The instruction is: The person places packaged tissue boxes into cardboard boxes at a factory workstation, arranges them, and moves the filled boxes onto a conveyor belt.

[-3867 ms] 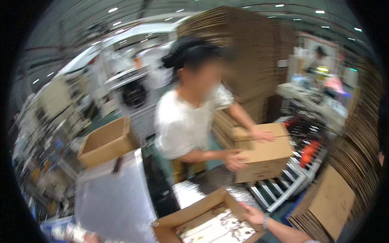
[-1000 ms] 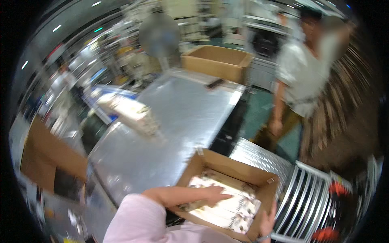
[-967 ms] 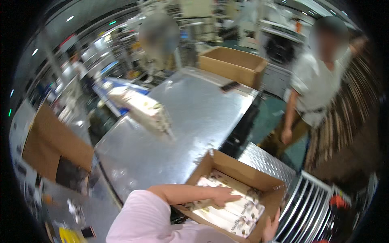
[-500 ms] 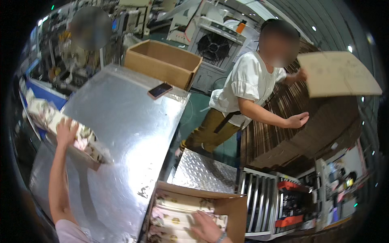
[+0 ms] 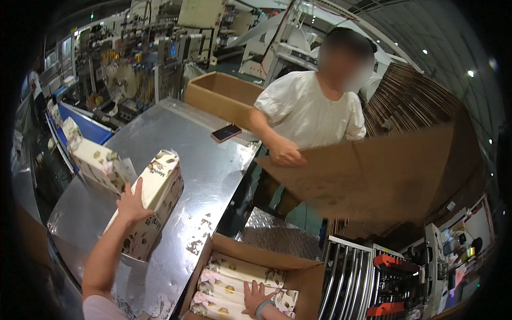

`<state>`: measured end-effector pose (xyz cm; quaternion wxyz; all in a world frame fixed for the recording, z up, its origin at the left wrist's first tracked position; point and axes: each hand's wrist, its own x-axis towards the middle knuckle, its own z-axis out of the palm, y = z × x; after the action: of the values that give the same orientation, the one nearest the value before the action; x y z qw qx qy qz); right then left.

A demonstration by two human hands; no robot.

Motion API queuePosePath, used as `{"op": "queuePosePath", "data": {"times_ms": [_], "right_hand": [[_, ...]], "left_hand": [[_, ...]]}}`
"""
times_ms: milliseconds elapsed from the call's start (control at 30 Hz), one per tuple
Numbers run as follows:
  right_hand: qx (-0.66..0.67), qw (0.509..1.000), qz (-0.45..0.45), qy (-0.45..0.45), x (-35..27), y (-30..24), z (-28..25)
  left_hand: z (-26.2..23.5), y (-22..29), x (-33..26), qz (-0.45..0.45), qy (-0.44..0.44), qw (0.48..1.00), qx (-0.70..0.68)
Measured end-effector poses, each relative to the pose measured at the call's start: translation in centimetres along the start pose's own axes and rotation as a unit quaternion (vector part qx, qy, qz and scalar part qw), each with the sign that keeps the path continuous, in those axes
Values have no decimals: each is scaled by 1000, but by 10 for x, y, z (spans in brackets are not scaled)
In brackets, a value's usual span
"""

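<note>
My left hand (image 5: 133, 207) grips a long cream package with a floral print (image 5: 166, 189) on the metal table, its fingers across the near part of the top and side. Behind it, to the left, a similar floral package (image 5: 96, 161) lies at the table's left edge. At the lower middle stands an open cardboard box (image 5: 242, 249) with several floral packages (image 5: 226, 289) lying in rows. My right hand (image 5: 258, 300), with a band at the wrist, rests spread on top of them, fingers apart.
The metal table (image 5: 208, 176) bears a phone (image 5: 226, 133) near its far edge, beside another open box (image 5: 213, 90). Across from me a person in white (image 5: 298, 112) holds a large cardboard sheet (image 5: 368, 181). A roller conveyor (image 5: 341, 277) and stacked flat cardboard (image 5: 405, 101) are at right.
My left hand has moved right, and a floral package now stands under it toward the table's middle. The person has swung the cardboard sheet down and left. The view has shifted.
</note>
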<state>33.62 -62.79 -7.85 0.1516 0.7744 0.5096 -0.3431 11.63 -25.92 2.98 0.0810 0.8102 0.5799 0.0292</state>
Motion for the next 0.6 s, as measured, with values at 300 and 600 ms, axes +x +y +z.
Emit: {"op": "queuePosePath", "data": {"times_ms": [300, 600], "right_hand": [[29, 997, 10, -67, 28, 13, 13], [-9, 998, 23, -61, 19, 5, 5]], "left_hand": [[18, 44, -17, 31, 42, 997, 50], [22, 25, -7, 36, 35, 999, -5]]}}
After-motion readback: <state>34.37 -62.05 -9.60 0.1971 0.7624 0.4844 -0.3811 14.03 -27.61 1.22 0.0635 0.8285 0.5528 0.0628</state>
